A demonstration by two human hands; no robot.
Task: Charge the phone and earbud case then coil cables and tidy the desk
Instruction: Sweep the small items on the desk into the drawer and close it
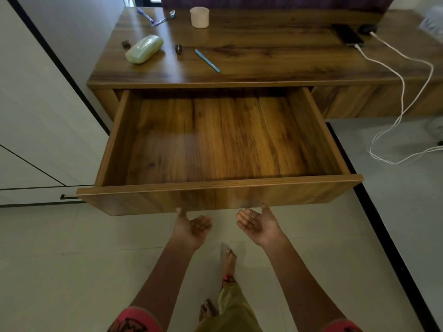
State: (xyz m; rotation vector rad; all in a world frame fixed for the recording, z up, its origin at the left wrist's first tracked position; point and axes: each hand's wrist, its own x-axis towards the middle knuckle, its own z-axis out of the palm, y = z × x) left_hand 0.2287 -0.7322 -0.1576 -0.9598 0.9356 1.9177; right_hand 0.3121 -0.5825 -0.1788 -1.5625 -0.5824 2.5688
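A wooden drawer [215, 195] stands pulled far out of the desk [263, 58], and its inside is bare. My left hand [190, 227] and my right hand [260, 225] hover palm-up just below the drawer's front panel, fingers loosely curled, thumbs near its lower edge, holding nothing. At the desk's far right lies a dark phone [347, 34] with a white cable [402, 92] plugged into it. Beside it sits a dark earbud case [366, 28] with a second white cable [422, 61] attached. Both cables hang off the desk edge and loop over the floor.
On the desk's left lie a pale green case [143, 49], a teal pen [207, 61], a blue pen [145, 14], a spoon [165, 17], two small dark objects and a pink cup [199, 17]. White cabinet doors [36, 116] stand at the left.
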